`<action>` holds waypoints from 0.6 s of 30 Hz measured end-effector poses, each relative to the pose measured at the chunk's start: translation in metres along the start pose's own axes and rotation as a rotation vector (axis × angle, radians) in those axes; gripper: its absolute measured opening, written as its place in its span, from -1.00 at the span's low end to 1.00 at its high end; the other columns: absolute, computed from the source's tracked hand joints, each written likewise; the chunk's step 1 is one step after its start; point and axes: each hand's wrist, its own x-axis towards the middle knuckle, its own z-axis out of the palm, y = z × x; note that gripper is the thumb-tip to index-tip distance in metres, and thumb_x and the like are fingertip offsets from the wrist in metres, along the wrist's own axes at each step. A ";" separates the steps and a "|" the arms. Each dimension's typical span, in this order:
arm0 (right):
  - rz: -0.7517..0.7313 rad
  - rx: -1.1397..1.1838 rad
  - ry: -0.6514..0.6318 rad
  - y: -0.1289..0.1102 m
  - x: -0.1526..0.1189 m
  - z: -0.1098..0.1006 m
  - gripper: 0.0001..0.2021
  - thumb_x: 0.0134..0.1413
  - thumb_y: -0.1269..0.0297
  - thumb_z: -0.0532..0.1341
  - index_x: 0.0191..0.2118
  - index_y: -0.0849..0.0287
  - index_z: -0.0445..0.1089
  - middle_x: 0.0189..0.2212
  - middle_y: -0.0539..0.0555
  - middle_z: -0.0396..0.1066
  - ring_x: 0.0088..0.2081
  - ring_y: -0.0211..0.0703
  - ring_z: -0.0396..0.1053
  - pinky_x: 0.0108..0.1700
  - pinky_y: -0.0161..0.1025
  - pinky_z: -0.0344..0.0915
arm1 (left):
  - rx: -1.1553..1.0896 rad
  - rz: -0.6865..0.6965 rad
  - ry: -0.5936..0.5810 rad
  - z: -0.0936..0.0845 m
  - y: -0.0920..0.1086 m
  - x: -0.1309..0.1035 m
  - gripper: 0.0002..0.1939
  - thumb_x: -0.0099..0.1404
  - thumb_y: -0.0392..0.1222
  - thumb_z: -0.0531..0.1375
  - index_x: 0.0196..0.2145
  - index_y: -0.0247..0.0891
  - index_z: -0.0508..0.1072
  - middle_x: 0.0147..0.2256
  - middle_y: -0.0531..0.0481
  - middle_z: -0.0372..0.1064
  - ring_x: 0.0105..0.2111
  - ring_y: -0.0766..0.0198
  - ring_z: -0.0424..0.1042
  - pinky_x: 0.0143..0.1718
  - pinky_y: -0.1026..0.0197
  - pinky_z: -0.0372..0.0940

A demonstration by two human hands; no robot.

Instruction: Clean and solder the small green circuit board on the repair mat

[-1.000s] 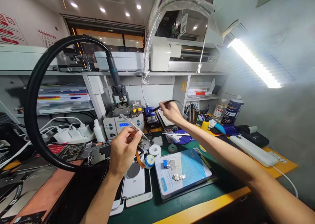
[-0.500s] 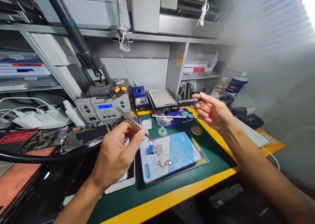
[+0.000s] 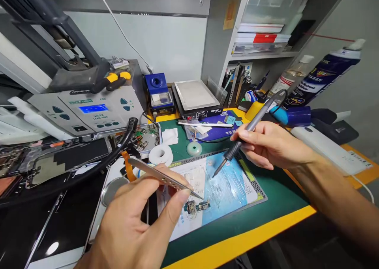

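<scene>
My left hand [image 3: 145,217] pinches metal tweezers [image 3: 166,178], whose tips hover over or close to a small circuit board [image 3: 197,207]. The board lies on a blue and white mat [image 3: 227,202]. My right hand [image 3: 263,144] grips a soldering iron [image 3: 237,144] like a pen. Its dark tip points down and left, above the mat and up and right of the board. Whether the tweezers touch the board cannot be made out.
A soldering station [image 3: 97,107] stands at the left, with a black hose [image 3: 118,152] curving in front. Solder wick rolls [image 3: 160,154], a hot plate [image 3: 197,95] and a white brush [image 3: 207,124] lie behind the mat. A spray can [image 3: 321,79] stands at the right.
The view has moved closer and lower. The iron has come down from level, its tip now over the mat. The tweezer tips are nearer the board. The blue piece beside the board is no longer visible.
</scene>
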 end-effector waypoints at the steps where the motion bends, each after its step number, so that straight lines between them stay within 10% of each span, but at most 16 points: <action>1: -0.003 -0.008 0.000 0.003 0.000 0.002 -0.72 0.17 0.07 0.33 -0.34 0.23 0.53 -0.79 -0.05 0.32 -0.83 -0.37 0.14 -0.78 -0.48 0.00 | 0.032 0.002 0.022 0.003 0.002 0.000 -0.85 0.33 -0.01 0.24 -0.16 0.02 0.54 -0.20 0.08 0.58 -0.17 0.12 0.58 -0.19 0.17 0.51; 18: -0.109 0.037 0.235 0.032 -0.016 0.030 -0.83 0.04 0.27 0.37 -0.52 0.05 0.45 -0.72 -0.08 0.28 -0.79 -0.27 0.21 -0.81 -0.40 0.10 | 0.051 0.039 0.071 0.023 0.013 0.004 -0.88 0.34 -0.16 0.13 -0.34 -0.04 0.45 -0.43 0.07 0.46 -0.38 0.19 0.43 -0.37 0.15 0.29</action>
